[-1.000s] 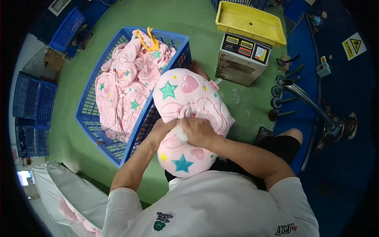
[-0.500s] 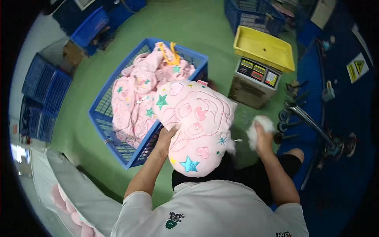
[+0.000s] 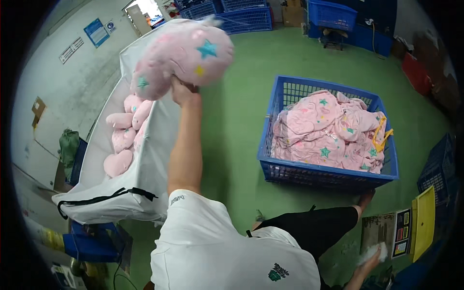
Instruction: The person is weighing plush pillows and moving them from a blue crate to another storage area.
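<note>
A stuffed pink plush cushion [image 3: 186,55] with teal stars and a yellow star is held up by my left hand [image 3: 185,93], its fingers closed on the lower edge. It hangs over the rim of a white fabric bin [image 3: 157,145]. Inside that bin lie several stuffed pink plush pieces [image 3: 123,139]. At the lower right, my right hand [image 3: 372,261] grips a tuft of white stuffing [image 3: 374,252], near a box with labels on its side.
A blue plastic crate [image 3: 328,175] full of unstuffed pink plush covers [image 3: 314,128] stands on the green floor to the right. A yellow tray [image 3: 424,224] sits by the labelled box [image 3: 384,232]. Blue crates [image 3: 244,19] line the far wall.
My body and view have turned left. The cushion has moved from my lap, beside the crate, to the white bin in my left hand. My right hand still holds the stuffing.
</note>
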`<state>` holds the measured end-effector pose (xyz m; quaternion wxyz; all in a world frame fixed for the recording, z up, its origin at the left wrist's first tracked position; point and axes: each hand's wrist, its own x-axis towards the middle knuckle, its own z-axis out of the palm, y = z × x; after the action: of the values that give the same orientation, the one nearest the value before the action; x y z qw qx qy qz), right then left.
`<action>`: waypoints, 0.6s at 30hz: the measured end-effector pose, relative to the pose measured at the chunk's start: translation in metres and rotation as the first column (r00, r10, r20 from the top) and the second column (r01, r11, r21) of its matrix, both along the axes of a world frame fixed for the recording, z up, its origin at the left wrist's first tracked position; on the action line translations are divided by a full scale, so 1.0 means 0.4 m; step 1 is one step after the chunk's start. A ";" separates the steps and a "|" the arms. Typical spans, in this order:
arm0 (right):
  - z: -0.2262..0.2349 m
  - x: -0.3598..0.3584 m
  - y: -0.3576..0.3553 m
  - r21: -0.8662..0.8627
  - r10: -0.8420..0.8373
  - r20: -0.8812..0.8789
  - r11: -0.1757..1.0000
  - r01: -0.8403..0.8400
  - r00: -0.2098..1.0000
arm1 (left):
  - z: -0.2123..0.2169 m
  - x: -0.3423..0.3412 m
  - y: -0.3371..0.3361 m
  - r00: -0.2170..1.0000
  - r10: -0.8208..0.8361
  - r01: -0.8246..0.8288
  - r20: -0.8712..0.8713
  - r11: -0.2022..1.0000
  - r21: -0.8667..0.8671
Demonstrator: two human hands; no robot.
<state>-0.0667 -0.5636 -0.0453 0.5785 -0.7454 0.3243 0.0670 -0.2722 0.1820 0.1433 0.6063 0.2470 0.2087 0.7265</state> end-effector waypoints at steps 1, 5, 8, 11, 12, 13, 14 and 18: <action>0.000 0.007 0.006 -0.017 0.005 -0.016 1.000 -0.006 1.000 | 0.006 -0.105 0.092 0.954 0.282 -0.290 0.102 0.954 0.073; -0.100 0.027 -0.046 -0.032 0.084 0.109 0.996 -0.081 0.990 | -0.134 -0.095 0.125 0.992 0.117 -0.118 -0.038 0.992 -0.036; -0.141 0.053 -0.076 -0.050 0.125 0.233 0.992 -0.117 0.964 | -0.324 0.087 0.027 0.958 -0.151 0.103 -0.244 0.975 -0.199; -0.206 0.014 -0.227 -0.093 0.114 0.350 0.992 -0.087 0.930 | -0.510 0.309 -0.166 0.811 -0.470 0.356 -0.350 0.869 -0.343; -0.202 0.010 -0.245 -0.066 0.153 0.373 0.988 -0.138 0.915 | -0.614 0.344 -0.185 0.770 -0.511 0.405 -0.381 0.854 -0.326; -0.232 -0.009 -0.266 -0.067 0.109 0.361 0.994 -0.091 0.926 | -0.651 0.440 -0.274 0.709 -0.599 0.469 -0.371 0.794 -0.387; -0.240 -0.025 -0.256 -0.056 0.114 0.382 0.993 -0.100 0.917 | -0.651 0.515 -0.358 0.684 -0.627 0.498 -0.371 0.774 -0.391; -0.275 -0.023 -0.146 -0.017 0.185 0.451 0.980 -0.199 0.873 | -0.687 0.716 -0.581 0.003 -0.834 0.793 -0.552 0.338 -0.507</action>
<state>-0.0760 -0.6220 -0.1554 0.6394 -0.7603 0.1049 -0.0453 0.0142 -0.0505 -0.1316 0.7671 0.5777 0.2725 0.0591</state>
